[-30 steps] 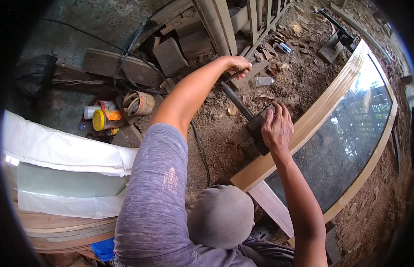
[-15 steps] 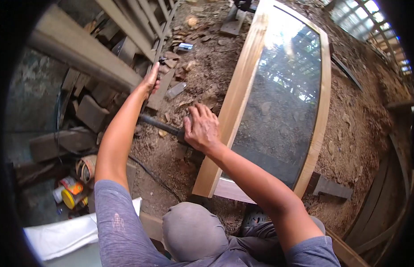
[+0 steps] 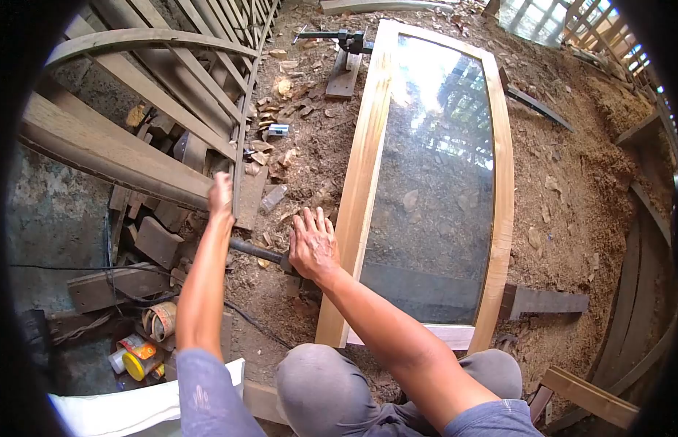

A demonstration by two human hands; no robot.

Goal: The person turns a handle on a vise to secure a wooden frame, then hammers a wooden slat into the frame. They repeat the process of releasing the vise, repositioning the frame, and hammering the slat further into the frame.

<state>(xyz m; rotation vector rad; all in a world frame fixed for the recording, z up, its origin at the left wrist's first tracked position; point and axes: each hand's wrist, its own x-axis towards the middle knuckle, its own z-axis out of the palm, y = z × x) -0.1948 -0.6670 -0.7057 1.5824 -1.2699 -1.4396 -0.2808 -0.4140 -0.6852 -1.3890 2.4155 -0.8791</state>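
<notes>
A wooden frame (image 3: 362, 175) with a glass pane (image 3: 434, 197) lies lengthwise in front of me. At its near left side is a dark bar clamp (image 3: 255, 250), its screw pointing left. My right hand (image 3: 315, 246) lies over the clamp's head beside the frame's edge, fingers stretched out and slightly spread. Near the outer end of the screw, my left hand (image 3: 221, 200) is raised next to the slatted wood; it is blurred and its fingers are not clear. A second clamp (image 3: 346, 40) sits at the frame's far left corner.
Slatted wooden pieces (image 3: 135, 156) lean at the left. Wood offcuts (image 3: 158, 240), a cable (image 3: 255, 324) and a yellow-lidded container (image 3: 139, 364) lie below them. A plastic bottle (image 3: 273, 198) rests on the debris-covered ground. A wooden block (image 3: 546, 302) sticks out under the frame's right side.
The whole view has shifted, with the frame now lower and further left. My left hand stays near the screw's end, now more upright; my right hand stays on the clamp with fingers straighter.
</notes>
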